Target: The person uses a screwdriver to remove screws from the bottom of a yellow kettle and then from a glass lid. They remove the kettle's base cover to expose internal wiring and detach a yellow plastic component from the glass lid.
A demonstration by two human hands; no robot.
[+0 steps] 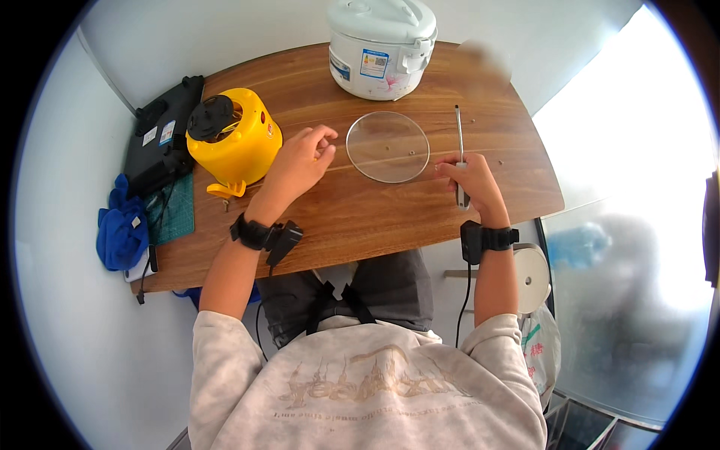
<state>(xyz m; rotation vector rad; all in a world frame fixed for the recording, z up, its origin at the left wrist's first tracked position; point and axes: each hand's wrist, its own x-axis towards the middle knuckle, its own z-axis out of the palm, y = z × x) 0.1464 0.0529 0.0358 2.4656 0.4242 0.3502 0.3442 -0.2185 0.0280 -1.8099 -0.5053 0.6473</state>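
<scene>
My right hand (pixel 474 180) is closed around the handle of a screwdriver (pixel 460 142), whose thin metal shaft points to the far side of the table. Thumb and forefinger come together left of the handle; whether they also pinch something tiny I cannot tell. My left hand (pixel 304 154) hovers empty, fingers loosely bent and apart, between a yellow appliance housing (pixel 251 142) and a round clear disc (pixel 375 169) with a thin shiny rim. Small screw-like bits show within the disc's outline. A black round part with open workings tops the yellow housing.
A white rice cooker (pixel 379 67) stands at the back of the wooden table (pixel 337 221). At the left lie a black flat appliance (pixel 154 142), a blue cloth (pixel 121 229) and a green mat (pixel 178 210). Tiny bits (pixel 501 162) dot the right side.
</scene>
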